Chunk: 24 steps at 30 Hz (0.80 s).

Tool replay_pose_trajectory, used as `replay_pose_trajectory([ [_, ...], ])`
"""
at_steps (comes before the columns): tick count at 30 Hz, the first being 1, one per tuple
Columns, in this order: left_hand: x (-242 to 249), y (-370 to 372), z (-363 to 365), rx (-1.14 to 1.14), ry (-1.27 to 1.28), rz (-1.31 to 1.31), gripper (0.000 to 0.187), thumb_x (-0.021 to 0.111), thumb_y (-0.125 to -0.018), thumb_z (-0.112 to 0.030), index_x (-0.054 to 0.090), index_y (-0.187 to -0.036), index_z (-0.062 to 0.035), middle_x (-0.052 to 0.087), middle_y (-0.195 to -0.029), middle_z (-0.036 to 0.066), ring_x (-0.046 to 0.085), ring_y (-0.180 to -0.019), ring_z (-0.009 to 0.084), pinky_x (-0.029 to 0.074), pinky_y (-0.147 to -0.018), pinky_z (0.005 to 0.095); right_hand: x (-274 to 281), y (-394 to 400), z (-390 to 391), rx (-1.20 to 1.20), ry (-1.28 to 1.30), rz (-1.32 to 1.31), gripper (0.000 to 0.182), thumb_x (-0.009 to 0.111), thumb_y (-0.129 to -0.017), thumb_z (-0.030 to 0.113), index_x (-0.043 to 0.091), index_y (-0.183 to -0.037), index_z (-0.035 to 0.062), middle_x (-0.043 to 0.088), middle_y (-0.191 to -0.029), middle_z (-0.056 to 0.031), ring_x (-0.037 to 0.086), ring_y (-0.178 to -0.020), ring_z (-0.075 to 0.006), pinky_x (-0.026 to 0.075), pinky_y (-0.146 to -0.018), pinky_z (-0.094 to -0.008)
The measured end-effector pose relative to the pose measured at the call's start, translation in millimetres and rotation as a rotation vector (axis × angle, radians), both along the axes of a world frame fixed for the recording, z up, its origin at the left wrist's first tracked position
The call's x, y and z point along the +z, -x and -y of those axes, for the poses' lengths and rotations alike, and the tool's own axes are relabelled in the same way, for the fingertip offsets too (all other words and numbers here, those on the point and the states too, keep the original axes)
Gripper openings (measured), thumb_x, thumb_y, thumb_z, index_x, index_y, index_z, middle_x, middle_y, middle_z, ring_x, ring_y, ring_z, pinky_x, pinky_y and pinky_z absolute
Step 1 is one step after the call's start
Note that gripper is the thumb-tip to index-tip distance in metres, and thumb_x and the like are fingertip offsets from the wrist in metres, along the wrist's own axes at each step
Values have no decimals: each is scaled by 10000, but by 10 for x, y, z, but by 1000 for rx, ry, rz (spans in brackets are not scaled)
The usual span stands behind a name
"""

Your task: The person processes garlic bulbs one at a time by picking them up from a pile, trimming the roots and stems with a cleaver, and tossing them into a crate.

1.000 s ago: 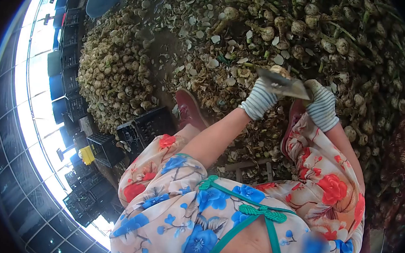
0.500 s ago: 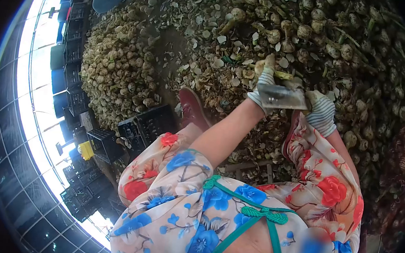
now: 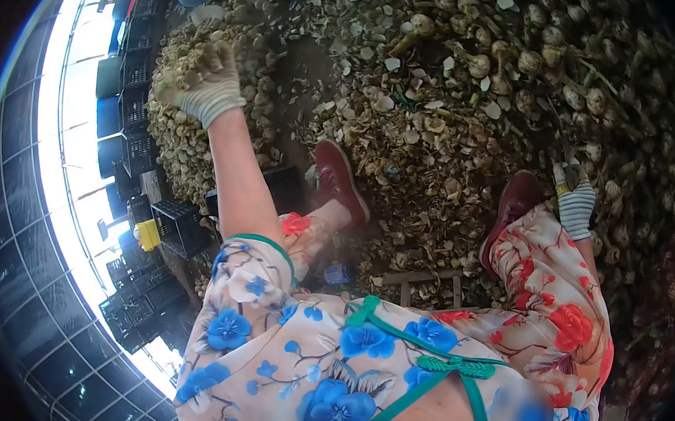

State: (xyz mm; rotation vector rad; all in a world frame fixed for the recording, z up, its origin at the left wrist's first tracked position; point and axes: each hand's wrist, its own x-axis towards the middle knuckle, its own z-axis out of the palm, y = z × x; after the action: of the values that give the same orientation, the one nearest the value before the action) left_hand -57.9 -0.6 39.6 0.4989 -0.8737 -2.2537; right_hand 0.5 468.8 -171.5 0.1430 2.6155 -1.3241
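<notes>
left hand (image 3: 205, 84), gloved, fingers loosely curled and seemingly empty, reaches over the trimmed garlic heap (image 3: 194, 134) left of the red shoe (image 3: 339, 181); right hand (image 3: 576, 205) grips a knife (image 3: 565, 173). releasing low over that heap looks best.

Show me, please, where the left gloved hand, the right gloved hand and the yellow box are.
left gloved hand (image 3: 209, 84), head view, on the back of the glove.
right gloved hand (image 3: 576, 208), head view, on the striped glove's back.
yellow box (image 3: 147, 235), head view, on its top face.
</notes>
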Motion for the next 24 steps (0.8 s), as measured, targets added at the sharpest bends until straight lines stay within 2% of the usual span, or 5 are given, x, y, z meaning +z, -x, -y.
replay_pose_trajectory([
  [4, -1494, 413, 696, -193, 695, 495, 293, 575, -740, -325, 454, -608, -93, 479, -627, 56, 496, -653, 191, 460, -674, 363, 17, 81, 105, 51, 55, -31, 269, 622, -746, 191, 560, -938, 13, 614, -792, -74, 567, -712, -156, 440, -655, -268],
  [12, -2457, 860, -1037, -577, 1980, 1328, 558, 557, -729, -298, 391, -1202, -52, 502, -1117, 157, 479, -1033, 265, 390, -845, 345, -76, -182, -160, 5, -7, 65, 357, 641, -717, 289, 564, -902, -7, 602, -726, -139, 579, -644, -246, 446, -603, -307],
  [17, -2701, 926, -881, -970, 1697, 1321, 537, 532, -751, -305, 363, -1225, -117, 478, -1136, 163, 494, -1002, 309, 406, -826, 420, -68, -202, -194, -13, -76, 158, 359, 645, -715, 275, 560, -918, -10, 605, -740, -134, 578, -644, -241, 446, -605, -302],
  [19, -2255, 575, -1136, -818, 467, 893, 492, 579, -731, -215, 421, -1160, -31, 547, -1027, 163, 572, -862, 241, 466, -679, 356, -72, -158, -129, -14, -9, 175, 359, 645, -715, 269, 559, -923, -11, 606, -745, -135, 579, -645, -239, 446, -604, -300],
  [24, -1975, -119, -1394, -1133, 325, 504, 527, 702, -615, -85, 450, -1073, -20, 530, -971, 87, 559, -808, 167, 491, -663, 287, 332, 48, 262, 155, -32, -32, 240, 645, -711, 174, 556, -872, 20, 595, -745, -122, 574, -665, -225, 442, -594, -287],
])
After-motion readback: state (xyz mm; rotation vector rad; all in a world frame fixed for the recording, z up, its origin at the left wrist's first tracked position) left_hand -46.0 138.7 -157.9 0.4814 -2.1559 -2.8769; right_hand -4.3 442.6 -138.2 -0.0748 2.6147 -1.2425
